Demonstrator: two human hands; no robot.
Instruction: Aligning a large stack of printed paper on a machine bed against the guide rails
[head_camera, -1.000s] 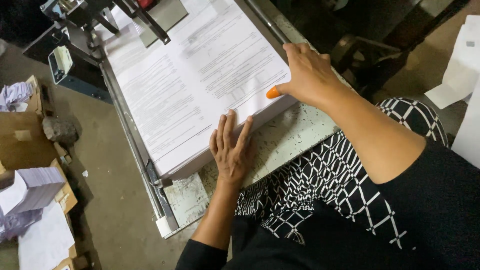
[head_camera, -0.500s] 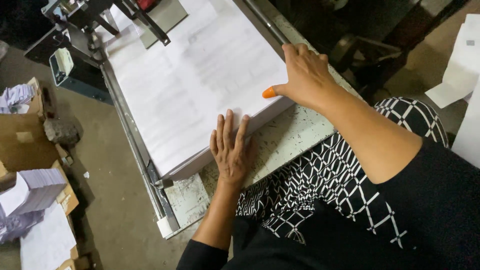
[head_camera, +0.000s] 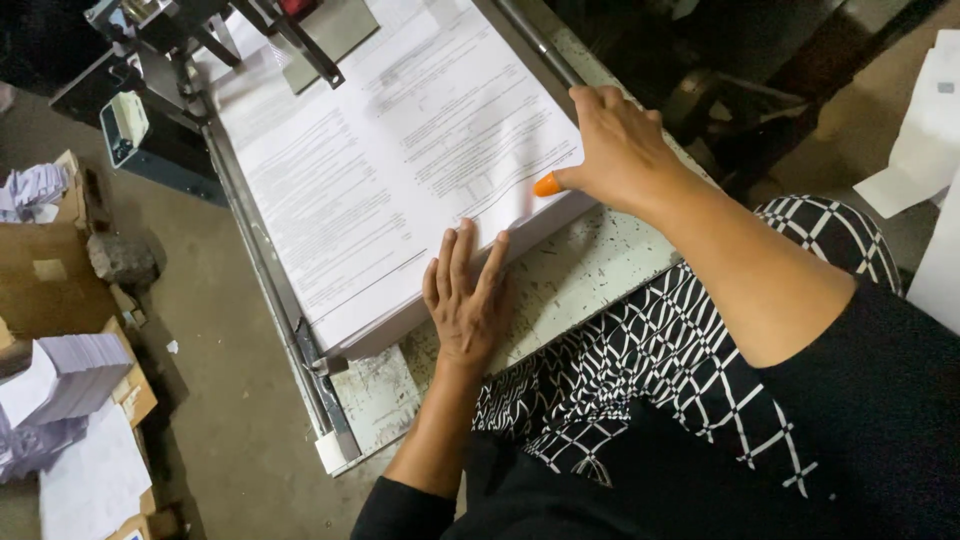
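Note:
A thick stack of printed white sheets (head_camera: 380, 190) lies on a worn, speckled metal table (head_camera: 590, 275). My left hand (head_camera: 465, 300) rests flat, fingers spread, on the near edge of the stack. My right hand (head_camera: 615, 145) is at the stack's right corner. Its thumb wears an orange rubber tip (head_camera: 546, 185) that presses on the top sheet, whose corner is lifted and blurred. Neither hand grips anything.
A metal guide rail (head_camera: 265, 270) runs along the table's left side, with machine parts (head_camera: 150, 60) at the far end. Cardboard boxes with paper bundles (head_camera: 60, 380) sit on the floor at left. More white paper (head_camera: 925, 140) lies at right. My patterned skirt (head_camera: 650, 370) is below.
The top sheet has been flipped: the surface blurred half a second ago and a printed page shows again. My right hand shifted slightly; my left hand stayed flat.

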